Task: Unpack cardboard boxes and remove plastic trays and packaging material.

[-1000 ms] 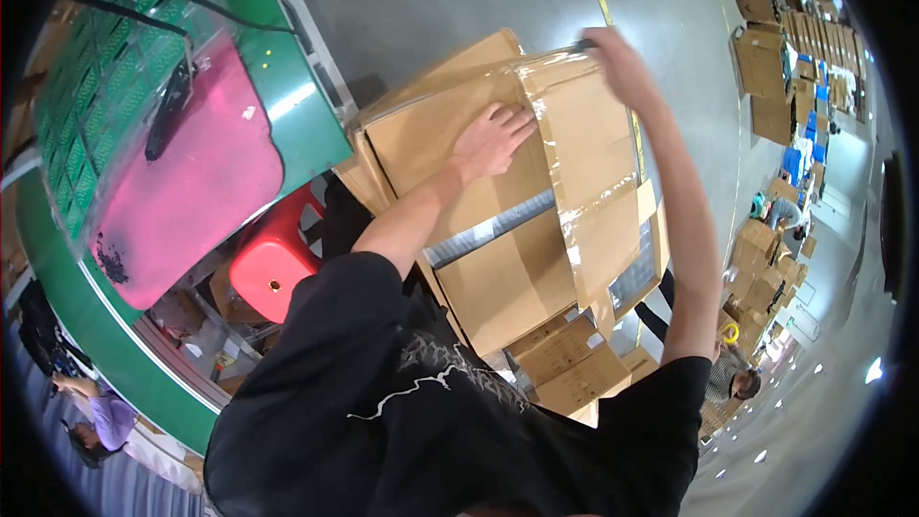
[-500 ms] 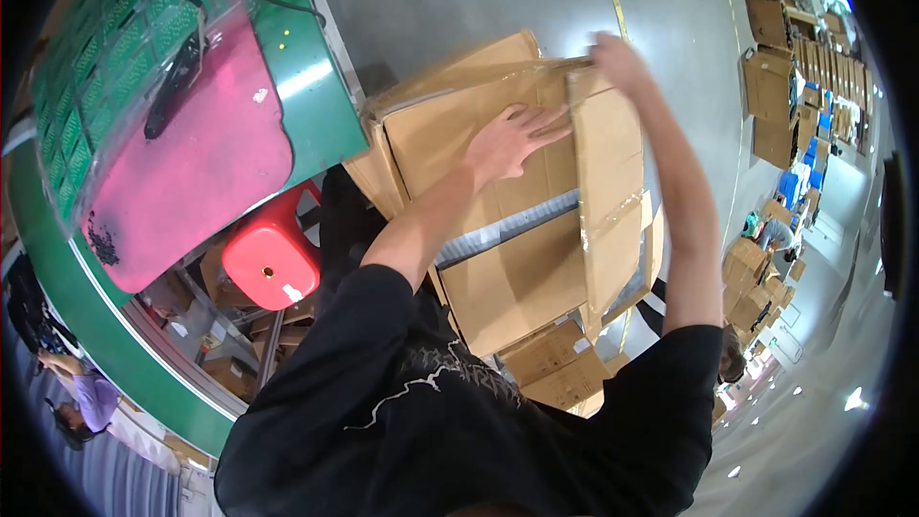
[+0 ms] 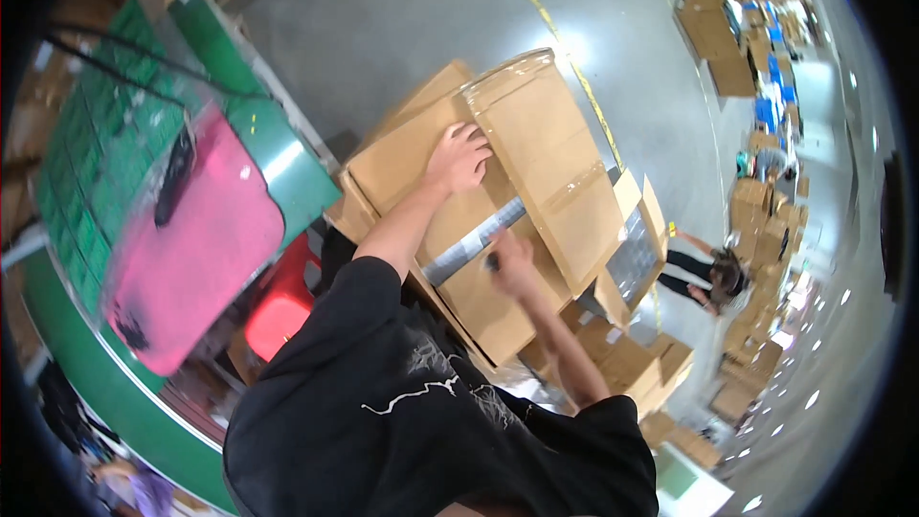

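Observation:
A large brown cardboard box (image 3: 383,170) stands before me with its top flaps partly folded. Between two inner flaps, a gap shows grey wrapped contents (image 3: 474,241). My left hand (image 3: 459,159) presses on the far inner flap, fingers bent and slightly apart, tips at the edge of the outer flap (image 3: 541,148). That long outer flap, with clear tape on it, leans on the right side. Over the near inner flap (image 3: 493,302), my right hand (image 3: 515,266) is closed and blurred; a small dark thing shows at its fingers, too unclear to name.
Left of the box is a green workbench (image 3: 311,172) with a pink mat (image 3: 215,239), a black tool (image 3: 175,177) and green trays (image 3: 105,153). A red stool (image 3: 282,311) stands below. More cartons (image 3: 613,359) sit at right, near another person (image 3: 723,278).
My right hand has come down from the outer flap's far corner to above the gap. The left hand's fingers have bent. The view has turned, and another person shows at right.

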